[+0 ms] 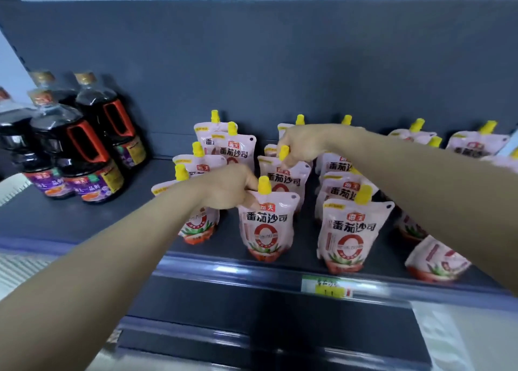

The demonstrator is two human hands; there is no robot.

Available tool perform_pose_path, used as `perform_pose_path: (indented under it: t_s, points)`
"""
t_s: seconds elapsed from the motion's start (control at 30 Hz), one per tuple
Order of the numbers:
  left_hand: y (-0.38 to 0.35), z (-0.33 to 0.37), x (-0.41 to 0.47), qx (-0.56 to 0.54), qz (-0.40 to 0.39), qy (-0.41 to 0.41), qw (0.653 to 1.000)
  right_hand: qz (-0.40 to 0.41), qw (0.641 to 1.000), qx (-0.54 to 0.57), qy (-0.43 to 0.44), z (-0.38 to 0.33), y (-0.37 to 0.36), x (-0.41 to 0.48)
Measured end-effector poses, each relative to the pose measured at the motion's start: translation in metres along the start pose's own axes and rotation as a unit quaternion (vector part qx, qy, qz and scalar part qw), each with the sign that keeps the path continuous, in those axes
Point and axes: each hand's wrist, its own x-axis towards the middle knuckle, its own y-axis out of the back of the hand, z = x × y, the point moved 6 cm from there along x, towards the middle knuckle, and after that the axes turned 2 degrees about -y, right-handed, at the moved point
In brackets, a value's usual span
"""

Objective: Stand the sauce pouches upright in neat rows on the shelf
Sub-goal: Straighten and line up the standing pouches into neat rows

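We see the sauce pouches [347, 230] standing in rows on the dark shelf [84, 224], yellow caps up — one at far right [437, 261] leans. Left hand [227, 187] pinches the top corner of the front pouch [267, 227] in the second row from the left. Right hand [301, 143] grips the pouch behind it [283, 178] near its spout. Dark sauce bottles [81, 149] stand well apart at left; a price tag [326, 286] sits on the shelf edge
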Motion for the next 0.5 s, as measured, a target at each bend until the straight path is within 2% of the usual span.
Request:
perform_pose_path:
  t_s: [0.17,0.5]
  points:
    - [0.0,-0.012,-0.002,-0.001,-0.012,-0.032,0.999,-0.007,0.997,0.062,-0.039,-0.01,-0.005,-0.001]
    - [0.007,-0.015,-0.01,0.012,0.0,-0.088,0.996,-0.018,0.997,0.024,-0.069,-0.024,-0.003,-0.013]
